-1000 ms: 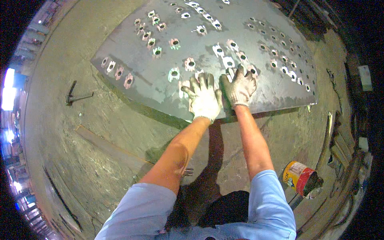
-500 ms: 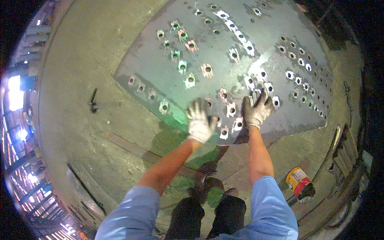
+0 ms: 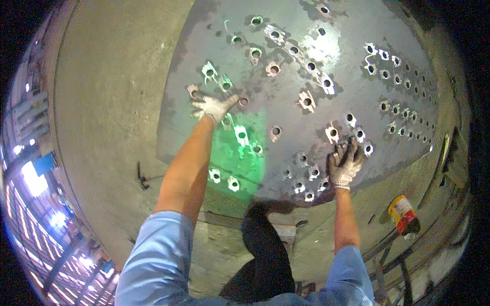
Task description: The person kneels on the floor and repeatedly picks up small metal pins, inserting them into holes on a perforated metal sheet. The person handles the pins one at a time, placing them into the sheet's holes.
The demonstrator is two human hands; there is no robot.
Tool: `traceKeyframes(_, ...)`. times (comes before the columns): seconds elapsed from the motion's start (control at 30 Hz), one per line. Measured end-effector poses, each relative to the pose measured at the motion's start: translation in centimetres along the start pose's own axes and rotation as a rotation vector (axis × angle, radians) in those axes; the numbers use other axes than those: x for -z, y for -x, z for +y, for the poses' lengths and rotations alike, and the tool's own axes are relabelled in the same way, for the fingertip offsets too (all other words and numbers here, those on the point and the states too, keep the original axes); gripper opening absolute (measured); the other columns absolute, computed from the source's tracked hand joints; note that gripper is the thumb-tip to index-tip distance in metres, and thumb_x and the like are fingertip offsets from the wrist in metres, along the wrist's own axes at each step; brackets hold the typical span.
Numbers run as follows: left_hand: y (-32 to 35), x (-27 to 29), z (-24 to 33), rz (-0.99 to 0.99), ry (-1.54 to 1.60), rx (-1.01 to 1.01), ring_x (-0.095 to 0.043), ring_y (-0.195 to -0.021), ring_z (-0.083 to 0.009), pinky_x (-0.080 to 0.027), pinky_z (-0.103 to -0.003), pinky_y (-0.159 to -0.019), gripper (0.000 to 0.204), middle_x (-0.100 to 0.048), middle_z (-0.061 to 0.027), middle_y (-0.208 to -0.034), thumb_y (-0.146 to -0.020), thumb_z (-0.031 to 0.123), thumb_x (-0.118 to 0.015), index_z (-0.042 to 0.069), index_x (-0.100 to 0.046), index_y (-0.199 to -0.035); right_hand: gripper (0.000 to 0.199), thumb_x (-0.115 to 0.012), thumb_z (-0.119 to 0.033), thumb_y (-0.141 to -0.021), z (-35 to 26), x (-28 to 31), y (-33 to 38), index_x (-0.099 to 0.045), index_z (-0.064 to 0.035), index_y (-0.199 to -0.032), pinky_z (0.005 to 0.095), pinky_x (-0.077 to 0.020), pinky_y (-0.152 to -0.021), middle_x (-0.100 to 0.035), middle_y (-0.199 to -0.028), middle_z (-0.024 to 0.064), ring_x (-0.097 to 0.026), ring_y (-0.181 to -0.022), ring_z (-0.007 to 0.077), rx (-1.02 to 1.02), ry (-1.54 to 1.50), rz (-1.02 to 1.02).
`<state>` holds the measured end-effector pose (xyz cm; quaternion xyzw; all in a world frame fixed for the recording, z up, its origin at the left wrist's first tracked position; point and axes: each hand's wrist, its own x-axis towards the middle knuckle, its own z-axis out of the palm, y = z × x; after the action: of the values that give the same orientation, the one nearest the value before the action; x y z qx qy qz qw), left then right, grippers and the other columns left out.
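Observation:
A large dark metal plate (image 3: 296, 148) lies before me, drilled with many round holes ringed by bright, scraped patches. My left hand (image 3: 212, 106), in a pale knit glove with dirty fingers, spreads over the plate's left part beside several holes. Its fingers are apart and hold nothing. Lower on the right, my right hand (image 3: 345, 166) in a similar, darker-fingered glove rests on the plate near its front edge. The fingers stretch toward a cluster of holes, with nothing in them. Green light falls on the plate below my left hand.
A hammer (image 3: 143, 177) lies on the concrete floor left of the plate, partly behind my left forearm. At the right stands a yellow and red can (image 3: 403, 217) with a dark lower part. Metal bars (image 3: 390, 255) lie near it. My dark-trousered leg is at the plate's front edge.
My left hand has moved forward and left across the plate. My right hand stays near the same holes. The view has shifted, and one leg is now stepped up to the plate's edge.

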<state>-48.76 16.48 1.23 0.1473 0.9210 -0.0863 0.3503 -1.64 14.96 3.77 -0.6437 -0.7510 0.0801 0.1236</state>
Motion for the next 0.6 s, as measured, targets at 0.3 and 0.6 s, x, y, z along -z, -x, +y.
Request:
traceKeyframes(0.3, -5.8, -3.1, -3.2, -0.324, 0.056, -0.289, -0.010, -0.144, -0.0657, -0.015, -0.079, -0.109, 0.130, -0.003, -0.0411, -0.160, -0.073, 0.086, -0.062, 0.003, -0.013, -0.160, 0.095, -0.079, -0.046, -0.078, -15.3, -3.3, -1.7, -0.034, -0.0197, -0.157, 0.0599, -0.0405, -0.105, -0.042, -0.147, 0.0353, -0.046, -0.129, 0.0522, -0.701, 0.162, -0.076)
traceKeyframes(0.6, -1.6, -0.2, 0.4, -0.279, -0.470, -0.146, -0.007, -0.141, -0.0708, -0.024, -0.080, -0.105, 0.129, 0.003, -0.0444, -0.158, -0.078, 0.090, -0.049, -0.009, -0.021, -0.156, 0.099, -0.082, -0.042, -0.075, -35.2, -10.7, -5.6, -0.033, -0.0100, -0.155, 0.0636, -0.0339, -0.108, -0.038, -0.146, 0.0328, -0.039, -0.130, 0.0504, -0.898, 0.050, 0.026)
